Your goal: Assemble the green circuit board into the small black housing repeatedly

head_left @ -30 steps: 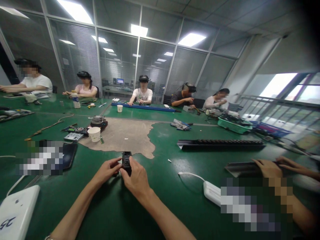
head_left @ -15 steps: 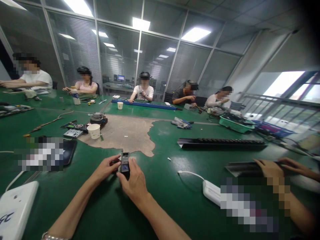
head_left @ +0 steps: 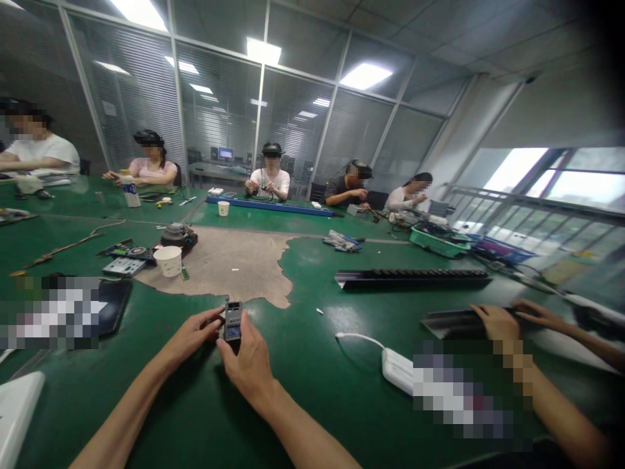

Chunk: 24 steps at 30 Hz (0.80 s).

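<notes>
A small grey-and-black device [head_left: 234, 319] with a bluish patch on its face is held between my two hands above the green table. My right hand [head_left: 249, 358] wraps round its near and right sides, thumb on one side and fingers on the other. On the far left side, my left hand [head_left: 198, 332] pinches it with bent fingers. What kind of device it is, I cannot make out. Just beyond it lies a worn brown patch [head_left: 244, 273] of the table top.
A paper cup [head_left: 169, 262] and electronic parts [head_left: 124, 266] stand at left. A black slotted rail [head_left: 415, 280] lies at right. A white power bank [head_left: 398, 371] with a cable is nearer. A neighbour's hands [head_left: 500, 326] hold another black rail [head_left: 449, 324]. Several people sit opposite.
The whole view has shifted, so things appear a little further left. My grip on the device looks the same. Across the table, one person's hand has lifted off the blue strip.
</notes>
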Motion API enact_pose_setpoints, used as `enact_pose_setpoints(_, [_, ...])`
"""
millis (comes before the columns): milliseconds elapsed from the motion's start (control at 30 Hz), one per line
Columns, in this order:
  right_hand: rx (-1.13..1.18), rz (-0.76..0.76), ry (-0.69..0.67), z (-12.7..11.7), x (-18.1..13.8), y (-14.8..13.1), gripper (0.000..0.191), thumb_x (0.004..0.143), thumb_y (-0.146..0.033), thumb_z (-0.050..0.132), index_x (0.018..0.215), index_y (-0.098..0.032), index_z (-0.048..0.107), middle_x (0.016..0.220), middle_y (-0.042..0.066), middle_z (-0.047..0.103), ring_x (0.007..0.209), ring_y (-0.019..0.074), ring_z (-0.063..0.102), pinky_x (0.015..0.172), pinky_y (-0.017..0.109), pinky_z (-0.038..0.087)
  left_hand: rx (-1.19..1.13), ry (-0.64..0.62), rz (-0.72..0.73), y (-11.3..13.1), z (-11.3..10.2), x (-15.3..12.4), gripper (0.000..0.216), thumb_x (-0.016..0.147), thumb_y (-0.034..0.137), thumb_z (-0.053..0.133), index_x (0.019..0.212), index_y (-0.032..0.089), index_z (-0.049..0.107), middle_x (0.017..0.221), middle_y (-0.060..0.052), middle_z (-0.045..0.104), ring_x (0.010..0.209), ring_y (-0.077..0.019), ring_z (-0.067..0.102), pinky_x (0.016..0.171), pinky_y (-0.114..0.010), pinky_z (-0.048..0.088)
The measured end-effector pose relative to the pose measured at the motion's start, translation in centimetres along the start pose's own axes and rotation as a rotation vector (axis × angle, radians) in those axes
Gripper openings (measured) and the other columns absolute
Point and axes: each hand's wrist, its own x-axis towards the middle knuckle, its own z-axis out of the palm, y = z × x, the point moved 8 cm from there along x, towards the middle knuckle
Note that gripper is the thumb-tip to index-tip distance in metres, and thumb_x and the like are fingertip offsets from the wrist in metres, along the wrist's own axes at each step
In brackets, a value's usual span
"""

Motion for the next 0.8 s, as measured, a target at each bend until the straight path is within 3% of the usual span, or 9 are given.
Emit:
enact_pose_setpoints(233, [0.036,0.015,0.111,-2.9,1.3,-1.3,0.071,0.084,-0.033,0.059,0.144,-0.007,0.031,0.131,0.019,0.054,0.121,0.0276,0.052,0.101,0.039,0.043,-0.121,-0.026,-0.056,-0.1,0.7,-0.2,0.069,0.078,0.049,0.064,0.135,0.014,0.050,0.116,-0.011,0.066,0.090,-0.0225,0.064,0.078,-0.032,0.050])
enact_pose_setpoints(333, [0.017,0.001,0.142,-5.0,2.0,-0.7,0.066,0.085,-0.032,0.057,0.142,-0.007,0.035,0.133,0.019,0.052,0.123,0.0279,0.050,0.102,0.040,0.042,-0.076,-0.013,-0.071,0.4,0.9,-0.5,0.068,0.078,0.050,0.063,0.134,0.013,0.051,0.105,-0.009,0.069,0.077,-0.0180,0.063,0.072,-0.029,0.049])
enact_pose_setpoints(433, [-0.008,-0.015,0.086,-6.2,2.0,0.8,0.066,0.084,-0.030,0.057,0.141,-0.006,0.035,0.135,0.019,0.051,0.125,0.0276,0.048,0.104,0.040,0.040,-0.027,0.010,-0.074,0.7,0.7,-0.6,0.064,0.078,0.050,0.061,0.132,0.015,0.054,0.101,-0.007,0.069,0.073,-0.0178,0.061,0.067,-0.028,0.049])
enact_pose_setpoints(600, [-0.018,0.005,0.022,-6.4,0.0,3.5,0.065,0.086,-0.030,0.056,0.143,-0.009,0.033,0.136,0.017,0.050,0.126,0.0264,0.048,0.105,0.042,0.039,-0.007,-0.005,-0.092,0.5,0.7,-0.4,0.062,0.079,0.051,0.059,0.131,0.016,0.055,0.098,-0.007,0.069,0.073,-0.0175,0.060,0.068,-0.029,0.049])
enact_pose_setpoints(800, [-0.024,0.038,-0.010,-5.2,-1.6,5.1,0.075,0.082,-0.030,0.061,0.144,-0.003,0.028,0.140,0.021,0.044,0.130,0.0285,0.042,0.108,0.044,0.036,0.077,-0.006,-0.034,0.5,0.7,-0.5,0.060,0.081,0.049,0.057,0.133,0.018,0.053,0.107,-0.009,0.067,0.081,-0.0207,0.060,0.069,-0.028,0.048])
